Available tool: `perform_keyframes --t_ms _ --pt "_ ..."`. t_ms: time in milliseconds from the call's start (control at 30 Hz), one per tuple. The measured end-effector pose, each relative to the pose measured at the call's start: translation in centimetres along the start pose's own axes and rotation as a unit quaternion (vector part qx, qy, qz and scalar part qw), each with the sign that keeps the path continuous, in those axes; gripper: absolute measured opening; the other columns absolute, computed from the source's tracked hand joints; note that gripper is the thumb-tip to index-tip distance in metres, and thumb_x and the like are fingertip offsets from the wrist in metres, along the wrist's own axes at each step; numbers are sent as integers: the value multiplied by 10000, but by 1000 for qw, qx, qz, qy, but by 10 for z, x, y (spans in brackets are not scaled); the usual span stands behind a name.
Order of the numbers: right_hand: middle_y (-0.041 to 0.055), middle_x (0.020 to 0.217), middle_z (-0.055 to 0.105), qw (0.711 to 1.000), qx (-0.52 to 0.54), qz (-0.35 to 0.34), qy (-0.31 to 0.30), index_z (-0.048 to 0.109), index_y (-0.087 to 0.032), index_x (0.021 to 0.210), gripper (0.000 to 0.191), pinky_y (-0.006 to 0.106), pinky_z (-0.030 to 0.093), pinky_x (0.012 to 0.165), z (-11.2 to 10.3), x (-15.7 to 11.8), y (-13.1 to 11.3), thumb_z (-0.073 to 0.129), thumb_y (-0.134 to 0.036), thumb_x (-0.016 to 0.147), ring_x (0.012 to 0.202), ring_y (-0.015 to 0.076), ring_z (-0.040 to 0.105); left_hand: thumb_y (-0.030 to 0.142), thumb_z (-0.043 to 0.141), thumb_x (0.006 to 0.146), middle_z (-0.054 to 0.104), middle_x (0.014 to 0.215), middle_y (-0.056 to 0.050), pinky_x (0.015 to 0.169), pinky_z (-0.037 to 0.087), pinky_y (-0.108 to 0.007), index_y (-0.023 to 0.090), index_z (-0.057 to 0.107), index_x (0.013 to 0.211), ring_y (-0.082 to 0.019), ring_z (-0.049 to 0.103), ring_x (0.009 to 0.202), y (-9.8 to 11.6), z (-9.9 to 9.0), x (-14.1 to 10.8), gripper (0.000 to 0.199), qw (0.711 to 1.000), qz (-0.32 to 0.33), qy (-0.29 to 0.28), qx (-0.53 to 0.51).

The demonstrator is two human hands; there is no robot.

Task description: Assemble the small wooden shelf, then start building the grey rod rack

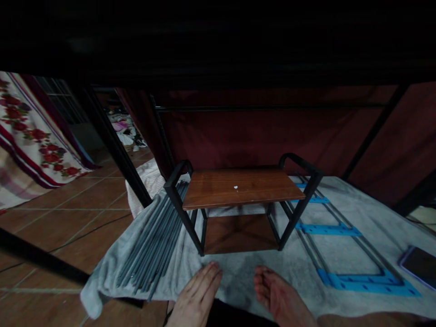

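A small two-tier stand (243,186) with brown wooden boards and black metal side frames stands upright on a grey cloth (235,272). A small white spot shows on its top board. My left hand (200,293) is in front of the stand's left leg, palm down, fingers stretched out and holding nothing. On the other side, my right hand (277,290) is turned palm up with its fingers loosely curled apart, nothing in it. Neither hand touches the stand.
Grey metal rods (156,240) lie bundled left of the stand. At the right are blue-cornered frames with grey rods (371,288) and a phone (420,263). Black frame posts (116,150) and a dark beam overhead surround the space; a red curtain (231,136) hangs behind.
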State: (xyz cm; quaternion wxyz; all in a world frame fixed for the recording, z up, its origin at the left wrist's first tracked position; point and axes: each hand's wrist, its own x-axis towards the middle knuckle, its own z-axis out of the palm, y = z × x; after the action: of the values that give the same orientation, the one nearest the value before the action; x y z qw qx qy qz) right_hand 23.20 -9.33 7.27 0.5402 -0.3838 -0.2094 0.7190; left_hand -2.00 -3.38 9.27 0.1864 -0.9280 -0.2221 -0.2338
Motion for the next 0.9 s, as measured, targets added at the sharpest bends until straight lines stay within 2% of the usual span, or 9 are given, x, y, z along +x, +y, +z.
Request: perform_keyframes --t_ms 100,233,367,433,500,567,700,800,900 --pt "4 1001 741 997 73 30 -2 750 -272 879 290 236 496 908 6 4 1 730 -460 659 985 143 673 143 479 898 560 1359 -42 1080 425 -324 207 563 1296 -194 473 1294 34 11 23 412 998 36 39 -30" --pt "-140 949 734 990 22 105 -91 720 -430 788 226 251 458 961 16 3 10 569 -591 741 1102 104 619 176 470 920 562 1352 60 1020 478 -245 385 630 1168 -127 519 1247 70 34 42 361 987 135 77 -32" --pt "-52 989 732 990 46 112 -68 737 -328 883 225 226 497 877 -1 -7 9 678 -477 724 971 121 663 217 468 938 604 1306 -43 1055 440 -343 223 555 1296 -190 546 1219 60 35 26 369 993 59 33 -96" --pt "-4 965 725 990 49 126 -40 721 -281 932 254 243 517 745 -14 -12 10 709 -436 731 818 126 668 227 476 933 648 1236 -53 991 481 -307 242 524 1329 -181 615 1115 53 31 14 399 981 -48 -11 -190" --pt "13 889 707 993 33 115 -6 702 -231 927 264 224 491 665 -23 -14 16 734 -410 735 715 104 638 276 467 940 696 1117 -61 885 518 -249 242 524 1327 -161 664 986 53 30 8 392 919 -203 -48 -333" --pt "3 816 673 996 2 86 1 683 -202 898 280 199 457 622 -24 -13 27 763 -402 720 659 80 599 375 457 943 714 1001 -68 809 525 -236 217 559 1280 -161 674 903 60 33 8 386 801 -326 -65 -498" --pt "-25 666 581 995 -66 64 -37 648 -173 834 368 176 376 528 -15 -6 48 750 -505 709 540 51 513 541 569 841 689 899 -85 714 505 -264 167 601 1189 -174 654 769 79 45 17 512 596 -356 -85 -714" --pt "-40 601 523 993 -97 56 -41 619 -158 791 397 166 314 491 -14 -3 53 737 -528 713 498 36 462 543 641 787 659 858 -66 679 478 -268 176 609 1147 -157 627 695 81 49 20 514 513 -341 -93 -783" --pt "-38 581 520 989 -117 64 -65 584 -153 784 418 167 296 489 -18 -3 50 737 -535 709 500 42 463 493 676 777 638 855 -57 773 457 -285 171 648 1025 -172 613 806 76 48 19 408 502 -352 -94 -785"
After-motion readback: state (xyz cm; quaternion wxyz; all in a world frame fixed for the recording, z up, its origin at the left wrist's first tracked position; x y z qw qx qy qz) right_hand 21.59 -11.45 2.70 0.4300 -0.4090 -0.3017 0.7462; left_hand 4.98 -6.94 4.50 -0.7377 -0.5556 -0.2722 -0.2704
